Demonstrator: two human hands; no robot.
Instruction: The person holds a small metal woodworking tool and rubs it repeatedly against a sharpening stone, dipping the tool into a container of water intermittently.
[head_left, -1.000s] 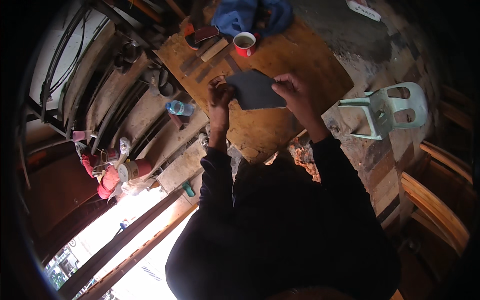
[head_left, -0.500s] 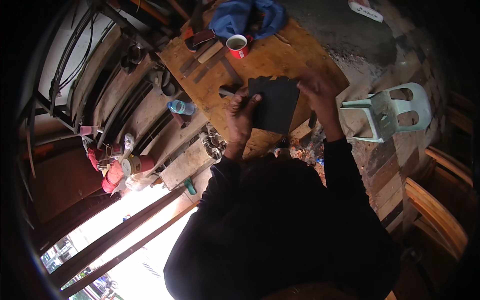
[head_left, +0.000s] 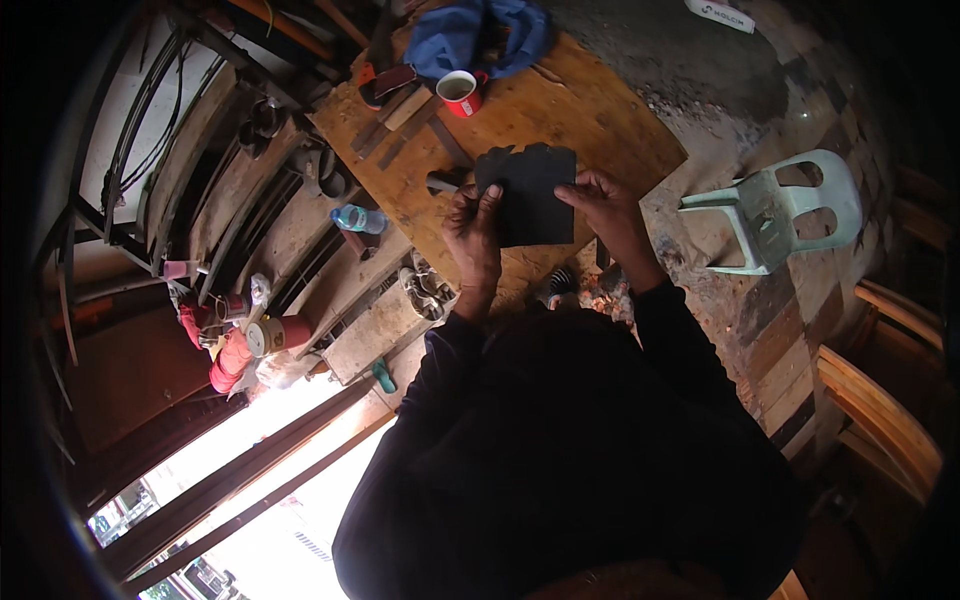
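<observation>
Well, looking down from the head, I see a thin black sheet (head_left: 537,203), ragged along its far edge, held over a scuffed brown wooden tabletop (head_left: 620,130). The left hand (head_left: 474,238) pinches its left side, thumb on top; the right hand (head_left: 610,207) grips its right edge. Beyond, a red mug (head_left: 466,102) stands near a crumpled blue cloth (head_left: 443,42); a pale green plastic chair (head_left: 765,225) sits rightward.

Holding a ragged-edged black sheet (head_left: 532,208) in left hand (head_left: 476,238) and right hand (head_left: 612,218) above a wooden tabletop (head_left: 590,112) bearing a red mug (head_left: 468,103) and blue cloth (head_left: 446,42).
</observation>
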